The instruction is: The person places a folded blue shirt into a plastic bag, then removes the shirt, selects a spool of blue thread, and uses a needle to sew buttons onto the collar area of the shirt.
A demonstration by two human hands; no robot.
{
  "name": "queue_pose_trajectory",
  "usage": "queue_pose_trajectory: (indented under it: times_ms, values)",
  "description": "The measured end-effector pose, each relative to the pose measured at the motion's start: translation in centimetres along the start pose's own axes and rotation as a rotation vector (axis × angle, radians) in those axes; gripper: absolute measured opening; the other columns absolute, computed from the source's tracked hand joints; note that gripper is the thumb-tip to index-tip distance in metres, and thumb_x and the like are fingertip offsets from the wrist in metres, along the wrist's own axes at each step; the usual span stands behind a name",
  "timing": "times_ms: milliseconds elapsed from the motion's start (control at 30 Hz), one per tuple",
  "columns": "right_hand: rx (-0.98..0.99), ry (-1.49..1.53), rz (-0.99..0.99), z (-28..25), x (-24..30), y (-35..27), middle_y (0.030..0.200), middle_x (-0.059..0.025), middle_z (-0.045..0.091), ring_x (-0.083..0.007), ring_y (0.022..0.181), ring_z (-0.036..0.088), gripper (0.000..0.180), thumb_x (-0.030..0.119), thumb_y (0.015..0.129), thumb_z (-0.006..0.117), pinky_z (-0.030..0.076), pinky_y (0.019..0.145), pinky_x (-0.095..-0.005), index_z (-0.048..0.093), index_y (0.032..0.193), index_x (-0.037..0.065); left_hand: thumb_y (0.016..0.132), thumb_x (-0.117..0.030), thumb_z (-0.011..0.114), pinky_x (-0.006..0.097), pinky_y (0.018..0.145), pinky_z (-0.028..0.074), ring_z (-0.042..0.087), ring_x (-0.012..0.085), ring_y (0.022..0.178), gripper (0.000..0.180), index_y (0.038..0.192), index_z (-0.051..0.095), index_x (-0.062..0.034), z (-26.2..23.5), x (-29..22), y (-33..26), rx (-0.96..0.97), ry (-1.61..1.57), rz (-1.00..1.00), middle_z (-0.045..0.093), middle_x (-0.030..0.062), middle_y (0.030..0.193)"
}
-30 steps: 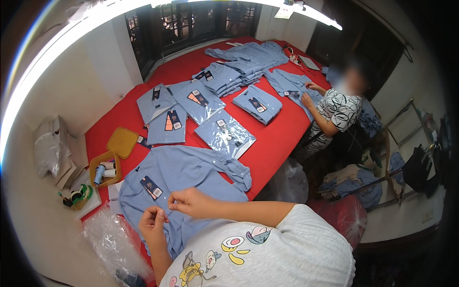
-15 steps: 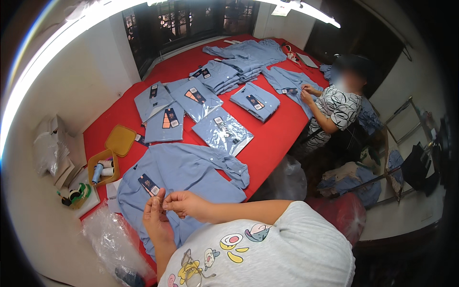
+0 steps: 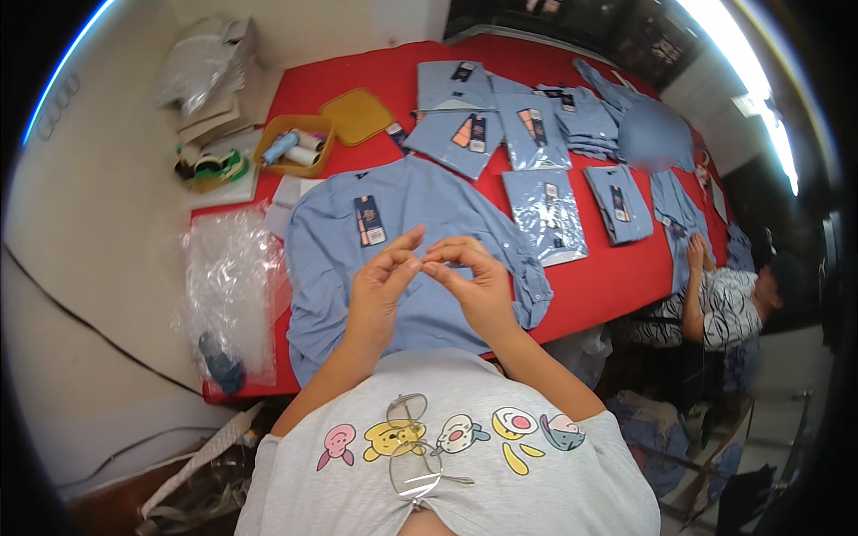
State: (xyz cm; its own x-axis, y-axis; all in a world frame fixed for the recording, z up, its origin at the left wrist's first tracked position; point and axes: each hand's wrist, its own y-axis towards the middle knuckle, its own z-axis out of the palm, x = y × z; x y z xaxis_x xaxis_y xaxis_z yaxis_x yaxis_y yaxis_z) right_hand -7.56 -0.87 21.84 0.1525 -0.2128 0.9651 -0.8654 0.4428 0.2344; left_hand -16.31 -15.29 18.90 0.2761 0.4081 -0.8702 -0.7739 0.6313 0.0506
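Observation:
A light blue shirt (image 3: 326, 259) lies spread flat on the red table (image 3: 608, 286), with a dark hang tag (image 3: 368, 221) near its collar. My left hand (image 3: 380, 286) and my right hand (image 3: 478, 286) hover over the shirt's middle. Their thumbs and forefingers are pinched and the tips meet. Whether something tiny sits between the fingertips cannot be made out. The other fingers of my left hand fan upward.
Clear plastic bags (image 3: 228, 295) are piled at the table's left end. A yellow tray (image 3: 295, 147) of thread spools and a yellow lid (image 3: 357, 116) lie beyond the shirt. Folded, bagged blue shirts (image 3: 545, 214) lie in rows to the right. Another person (image 3: 724, 304) works at the right edge.
My hands have lifted off the shirt front and come together, fingertip to fingertip. The view has swung, so the table now runs across the picture.

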Motion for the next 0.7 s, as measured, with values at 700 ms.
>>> queue_pose_trajectory:
  times_ms: [700]
  values:
    - [-0.024,0.662,0.492,-3.1,-2.3,0.3,0.091,-0.0042,0.06,-0.016,0.07,0.064,0.013,0.021,0.108,0.053,0.049,0.064,-0.0288,0.056,0.111,0.008,0.09,-0.003,0.065,0.031,0.103,0.042,0.057,0.0143,0.119,0.009,0.082,0.064,-0.0066,-3.7,0.9,-4.3,0.019,0.298,-0.233,0.062,0.0091,0.14]
